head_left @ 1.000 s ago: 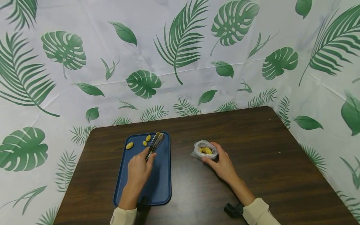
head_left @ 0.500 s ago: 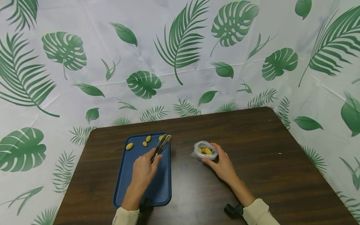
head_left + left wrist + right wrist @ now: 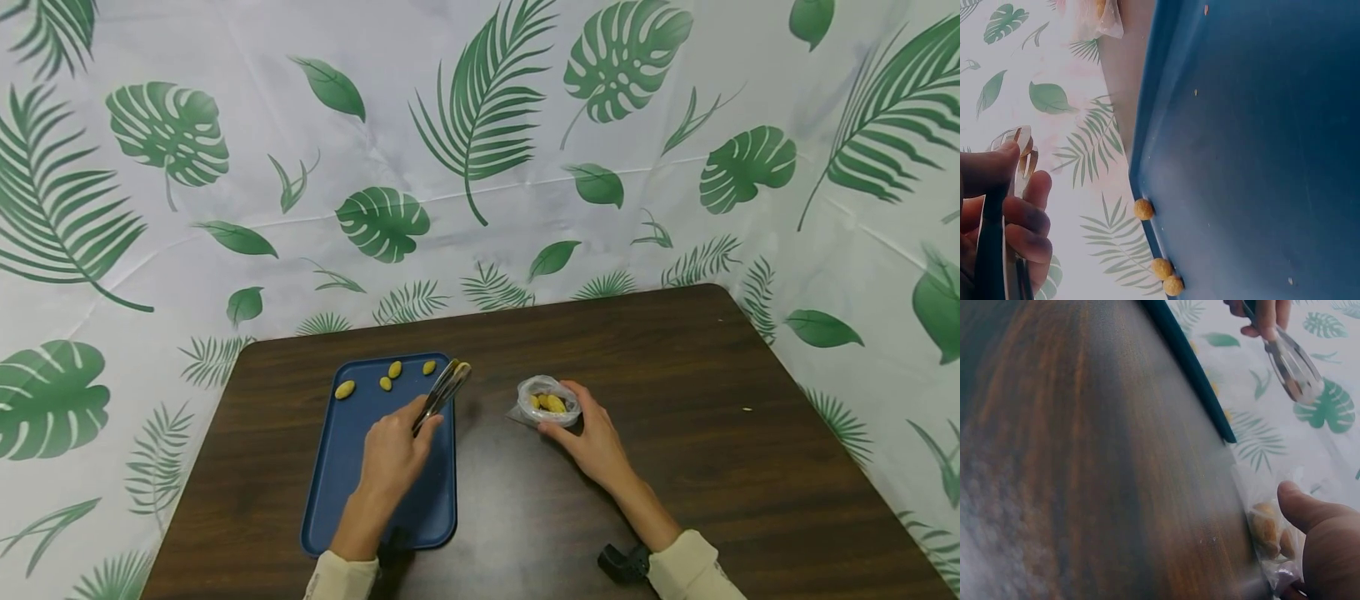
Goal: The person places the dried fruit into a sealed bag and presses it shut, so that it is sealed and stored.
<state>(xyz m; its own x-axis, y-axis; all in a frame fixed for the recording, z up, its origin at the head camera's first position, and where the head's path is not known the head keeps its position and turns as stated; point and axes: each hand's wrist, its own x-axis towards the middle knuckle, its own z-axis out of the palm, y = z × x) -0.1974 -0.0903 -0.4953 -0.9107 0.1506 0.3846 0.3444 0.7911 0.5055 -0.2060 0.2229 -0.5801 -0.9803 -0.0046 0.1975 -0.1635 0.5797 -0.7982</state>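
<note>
My left hand [image 3: 392,454] grips a pair of metal tongs [image 3: 441,395] over the far right corner of the blue tray [image 3: 429,492]. A small yellow oval piece [image 3: 1029,147] sits between the tong tips, partly hidden by them. On the tray's far end lie several similar yellow pieces [image 3: 345,389]. My right hand [image 3: 597,442] holds a clear plastic bag [image 3: 531,390] on the table, thumb and fingers around its side. The bag's mouth is open upward and yellow pieces [image 3: 553,403] show inside. The right wrist view shows the thumb against the bag [image 3: 1244,497].
The dark wooden table [image 3: 675,358] meets a leaf-printed cloth backdrop [image 3: 510,150] along its far side. A small pale crumb [image 3: 746,409] lies at the right of the table, and tiny crumbs [image 3: 1196,92] dot the tray. A black strap mount [image 3: 624,563] is on my right wrist.
My left hand has moved right with the tongs and the piece in them, from over the tray to its right edge. A yellow piece on the tray has come into sight. My right hand stays still.
</note>
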